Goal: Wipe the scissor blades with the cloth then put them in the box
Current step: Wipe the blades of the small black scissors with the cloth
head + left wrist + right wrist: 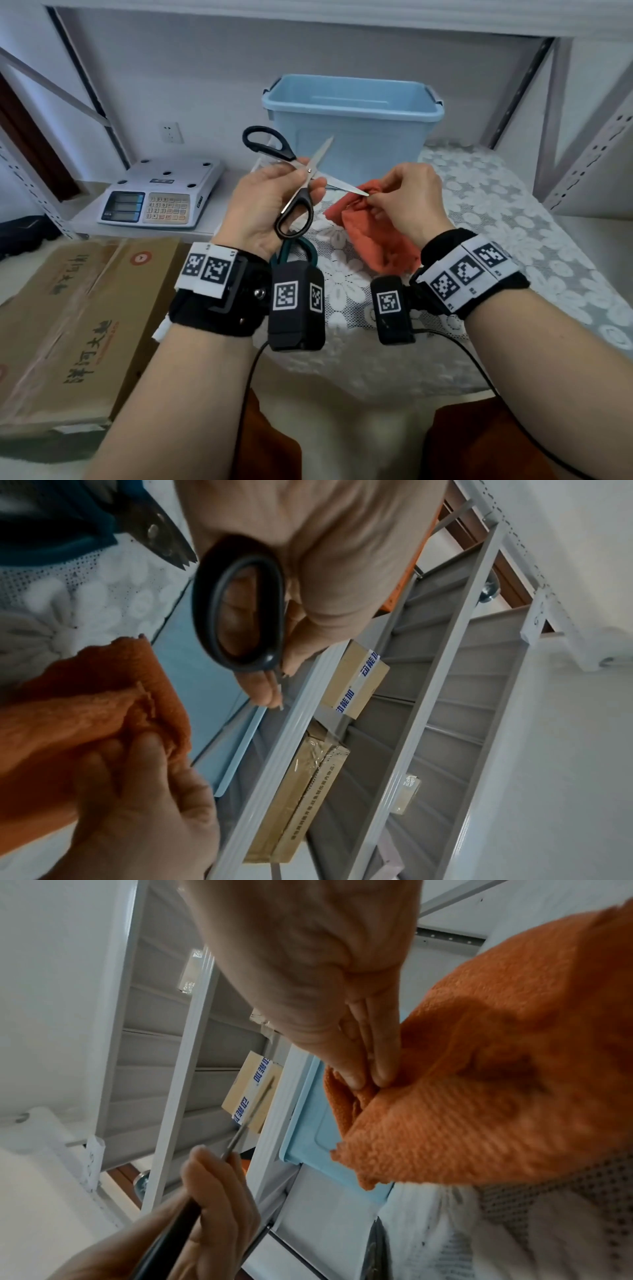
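The blue plastic box (352, 137) stands open at the far edge of the lace-covered table (479, 212), behind both hands. Only its upper inner walls show in the head view; the floor of the box is hidden by its front wall, so its contents cannot be determined.

The left hand (263, 205) holds the black-handled scissors (301, 178) above the table, fingers curled round the pivot and the lower handle loop. The blades are spread apart: one points up toward the box, the other points right, with its tip at the orange cloth (373, 226).

The right hand (411, 198) pinches the cloth, thumb and fingertips pressed together on a fold at the blade tip. The rest of the cloth hangs below the hand.

A second pair of scissors (294, 253) with teal handles lies on the table under the left wrist; the wrist camera covers most of it. In the left wrist view its blades are cut off at the frame edge.

A cardboard carton (78, 318) and an electronic scale (161, 192) sit to the left of the table.
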